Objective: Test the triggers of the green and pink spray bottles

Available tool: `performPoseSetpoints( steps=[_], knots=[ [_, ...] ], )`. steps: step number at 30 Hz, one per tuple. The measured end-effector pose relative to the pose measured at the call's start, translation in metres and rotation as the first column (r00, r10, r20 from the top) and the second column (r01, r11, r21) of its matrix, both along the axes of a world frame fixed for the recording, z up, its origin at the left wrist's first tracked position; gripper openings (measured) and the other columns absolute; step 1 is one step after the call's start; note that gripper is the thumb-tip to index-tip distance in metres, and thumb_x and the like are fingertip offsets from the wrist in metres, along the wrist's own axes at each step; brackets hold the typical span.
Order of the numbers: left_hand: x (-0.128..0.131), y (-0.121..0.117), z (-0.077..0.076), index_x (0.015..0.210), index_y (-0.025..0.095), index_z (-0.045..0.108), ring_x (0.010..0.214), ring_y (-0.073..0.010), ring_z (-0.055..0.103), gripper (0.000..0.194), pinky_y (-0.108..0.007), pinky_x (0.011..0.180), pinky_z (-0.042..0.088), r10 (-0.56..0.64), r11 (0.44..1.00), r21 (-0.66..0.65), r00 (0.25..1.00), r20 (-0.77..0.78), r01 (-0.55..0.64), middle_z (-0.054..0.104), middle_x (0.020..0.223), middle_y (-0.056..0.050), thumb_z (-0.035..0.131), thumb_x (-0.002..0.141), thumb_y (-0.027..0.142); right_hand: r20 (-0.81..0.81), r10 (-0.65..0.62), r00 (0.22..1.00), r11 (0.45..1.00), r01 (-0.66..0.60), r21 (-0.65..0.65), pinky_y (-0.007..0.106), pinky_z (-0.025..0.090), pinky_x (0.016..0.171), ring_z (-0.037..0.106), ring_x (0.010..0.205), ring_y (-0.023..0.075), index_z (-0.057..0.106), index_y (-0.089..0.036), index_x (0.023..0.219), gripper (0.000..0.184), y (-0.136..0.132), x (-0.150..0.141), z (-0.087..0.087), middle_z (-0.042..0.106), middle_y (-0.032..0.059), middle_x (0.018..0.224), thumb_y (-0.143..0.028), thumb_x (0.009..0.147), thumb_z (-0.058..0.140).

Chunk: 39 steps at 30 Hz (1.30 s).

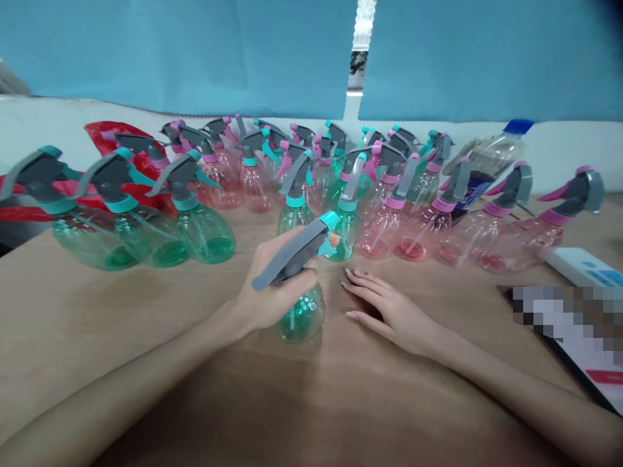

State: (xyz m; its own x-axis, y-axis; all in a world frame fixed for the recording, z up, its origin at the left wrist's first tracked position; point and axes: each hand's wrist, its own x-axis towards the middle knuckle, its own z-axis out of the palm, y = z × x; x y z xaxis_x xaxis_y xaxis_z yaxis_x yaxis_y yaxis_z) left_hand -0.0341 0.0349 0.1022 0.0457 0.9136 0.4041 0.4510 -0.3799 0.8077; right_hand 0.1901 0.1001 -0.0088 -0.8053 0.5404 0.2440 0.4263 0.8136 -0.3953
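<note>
My left hand [265, 282] is wrapped round the neck of a green spray bottle [302, 318] with a grey trigger head and turquoise nozzle. The bottle is upright at the middle of the table, and its neck is hidden by my fingers. To its right my right hand [389, 308] lies flat on the wood with fingers stretched out, holding nothing. Just behind the hands stand another green spray bottle [346, 227] and a pink spray bottle [382, 230].
Three green spray bottles [207, 233] stand at left, several pink ones [460, 240] at right. More crowd the back, beside red plastic [146, 175] and a clear blue-capped bottle [496, 152]. A white box [579, 263] and a dark-edged flat object [559, 353] lie at right.
</note>
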Motion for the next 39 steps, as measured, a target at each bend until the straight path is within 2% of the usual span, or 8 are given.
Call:
performPoseSetpoints(
  steps=[3,11,19,23,28,33,36,39],
  knots=[
    [0.001,-0.001,-0.003,0.108,0.021,0.066,0.084,-0.0189,0.063,0.041,-0.031,0.076,0.048,0.015,0.999,-0.038,0.999,0.049,-0.013,0.065,0.089,0.000,0.052,0.070,0.013,0.007,-0.003,1.000,1.000,0.003,0.001,0.049,0.032,0.114,0.036,0.138,0.0252,0.050,-0.016,0.137,0.053,0.000,0.000,0.001,0.045,0.0114,0.147,-0.048,0.095,0.046],
    [0.001,-0.002,-0.005,0.107,0.021,0.067,0.067,-0.0154,0.051,0.036,-0.029,0.069,0.048,0.059,0.998,-0.014,0.998,-0.025,-0.060,0.055,0.072,0.003,0.054,0.075,0.017,0.013,0.002,1.000,1.000,-0.002,0.006,0.049,0.032,0.114,0.036,0.138,0.0253,0.049,-0.017,0.137,0.052,-0.001,0.000,0.002,0.045,0.0112,0.147,-0.047,0.095,0.045],
    [0.002,-0.001,-0.007,0.113,0.021,0.066,0.080,-0.0177,0.058,0.039,-0.029,0.074,0.049,0.043,0.999,0.007,0.999,0.003,-0.043,0.066,0.087,0.000,0.055,0.076,0.017,0.000,0.002,1.000,1.000,-0.002,0.001,0.049,0.032,0.114,0.036,0.138,0.0253,0.049,-0.018,0.138,0.052,0.000,0.000,0.001,0.045,0.0105,0.147,-0.047,0.095,0.046],
    [0.001,0.000,-0.007,0.115,0.021,0.066,0.074,-0.0164,0.058,0.041,-0.030,0.074,0.049,0.051,0.999,0.008,0.999,-0.011,-0.050,0.068,0.088,0.000,0.055,0.076,0.019,-0.012,0.007,1.000,1.000,-0.007,-0.004,0.050,0.032,0.113,0.037,0.138,0.0257,0.049,-0.018,0.138,0.052,0.000,-0.001,0.002,0.046,0.0115,0.146,-0.047,0.094,0.046],
    [-0.001,0.001,-0.009,0.110,0.027,0.067,0.074,-0.0207,0.060,0.037,-0.033,0.067,0.050,0.063,0.998,0.004,0.998,-0.027,-0.063,0.070,0.091,0.000,0.055,0.075,0.019,-0.038,0.002,0.999,1.000,-0.003,-0.008,0.051,0.034,0.112,0.039,0.137,0.0266,0.050,-0.020,0.137,0.050,-0.001,-0.002,0.002,0.047,0.0110,0.145,-0.047,0.094,0.048],
    [-0.004,0.001,-0.013,0.102,0.036,0.067,0.063,-0.0257,0.058,0.032,-0.041,0.060,0.049,0.062,0.998,0.020,0.997,-0.042,-0.061,0.063,0.067,0.001,0.057,0.074,0.024,-0.055,0.000,0.998,1.000,0.000,-0.001,0.053,0.035,0.111,0.041,0.135,0.0271,0.052,-0.021,0.135,0.049,-0.001,-0.002,0.003,0.049,0.0111,0.143,-0.047,0.094,0.048],
    [-0.003,0.001,-0.013,0.088,0.033,0.068,0.071,-0.0260,0.060,0.020,-0.043,0.071,0.051,0.060,0.998,0.033,0.998,-0.036,-0.059,0.064,0.069,0.000,0.057,0.074,0.024,-0.047,0.001,0.999,1.000,0.000,0.021,0.053,0.035,0.110,0.042,0.135,0.0272,0.052,-0.021,0.134,0.048,-0.001,-0.003,0.004,0.049,0.0120,0.143,-0.046,0.094,0.047],
    [-0.001,0.000,-0.014,0.089,0.024,0.066,0.077,-0.0223,0.063,0.018,-0.040,0.076,0.052,0.083,0.997,-0.001,0.996,-0.019,-0.083,0.067,0.080,-0.001,0.055,0.077,0.018,-0.035,-0.011,0.999,0.999,0.013,0.053,0.052,0.036,0.110,0.044,0.133,0.0283,0.053,-0.018,0.132,0.048,-0.004,-0.007,0.004,0.053,0.0141,0.140,-0.046,0.094,0.048]
  ],
)
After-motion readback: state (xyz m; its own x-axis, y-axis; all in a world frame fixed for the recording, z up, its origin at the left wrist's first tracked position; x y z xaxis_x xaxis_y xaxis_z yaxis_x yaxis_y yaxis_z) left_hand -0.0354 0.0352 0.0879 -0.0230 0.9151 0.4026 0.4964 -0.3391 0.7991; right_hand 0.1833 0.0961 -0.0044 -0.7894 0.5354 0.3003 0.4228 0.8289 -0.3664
